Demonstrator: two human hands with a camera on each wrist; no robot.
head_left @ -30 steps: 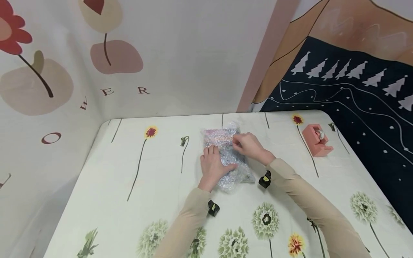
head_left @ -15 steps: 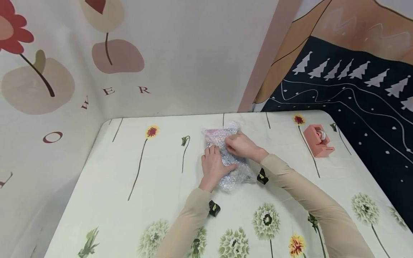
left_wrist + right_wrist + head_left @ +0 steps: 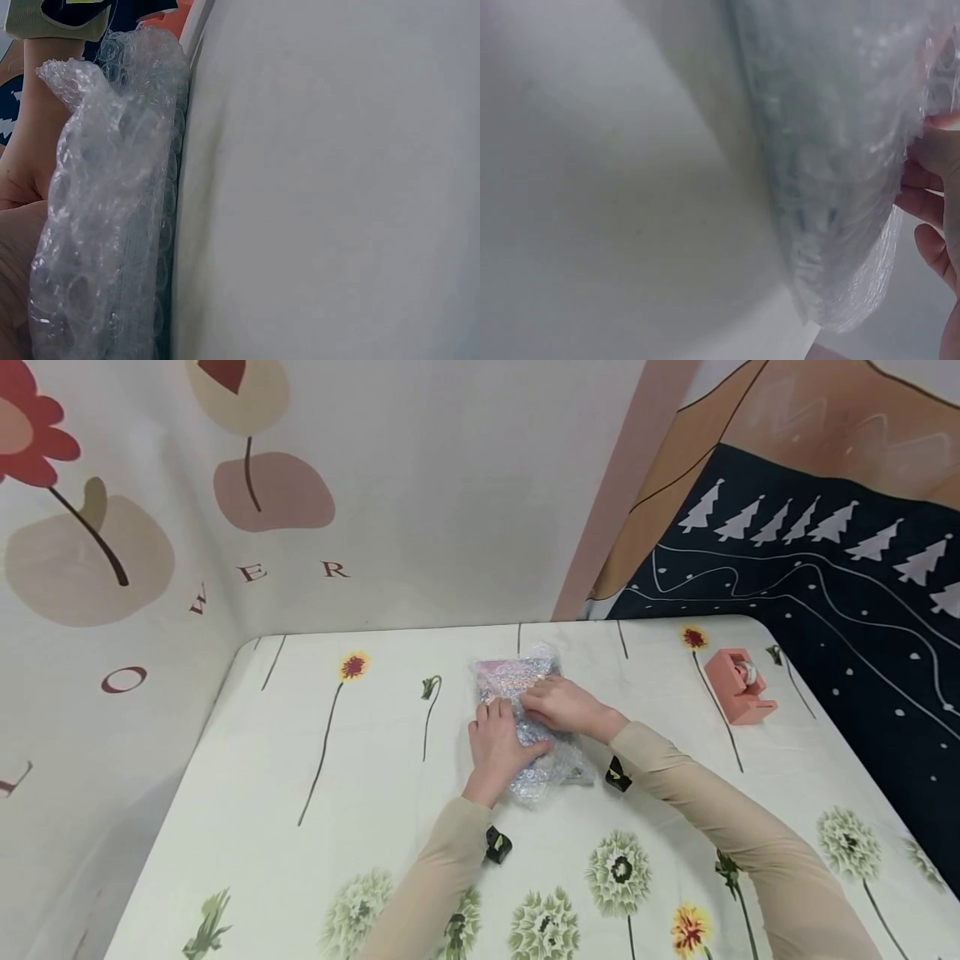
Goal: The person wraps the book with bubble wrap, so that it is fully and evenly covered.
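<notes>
A flat, rectangular package in clear bubble wrap (image 3: 501, 681) lies on the table, with something pink showing through near its far end. Across its near left part rests my left hand (image 3: 498, 747), fingers straight and thumb spread out over the wrap. My right hand (image 3: 566, 706) is on the package's right half, its loosely bent fingertips against the plastic. The right wrist view has these fingers (image 3: 922, 199) touching the edge of the crinkled wrap (image 3: 840, 172). In the left wrist view, loose wrap (image 3: 105, 217) stands up and hides most of the hands.
A pink tape dispenser (image 3: 738, 689) with a roll in it stands at the table's far right. The flower-printed tablecloth (image 3: 397, 793) runs up to a printed curtain (image 3: 450, 510) behind and a dark tree-patterned one (image 3: 795, 560) on the right.
My right hand has moved slightly left over the package, and its fingers have gone from tightly curled to laid on the wrap. My left hand and the package have stayed in place.
</notes>
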